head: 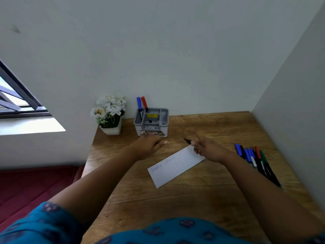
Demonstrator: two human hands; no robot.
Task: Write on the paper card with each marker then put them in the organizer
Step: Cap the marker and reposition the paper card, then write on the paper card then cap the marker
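The card [175, 166] lies aslant near the middle of the table [193, 199], with two faint written words at its near left end; the rest looks blank. The right hand [209, 150] hovers over the card's far right corner, its fingers pinching a black marker [187, 141] whose tip points toward the far edge. The left hand [149, 145] reaches toward the far edge, just in front of the organizer; it is blurred, and I cannot tell whether its fingers hold anything. By the right edge a bunch of markers [255, 159], blue, red, green and black, lies waiting. At the far edge the grey organizer [151, 123] holds a blue marker [139, 103] and a red marker [144, 103] upright in its back left compartment; a yellow label shows in the middle one. By my judgement two markers are done, the third is in hand, and most remain
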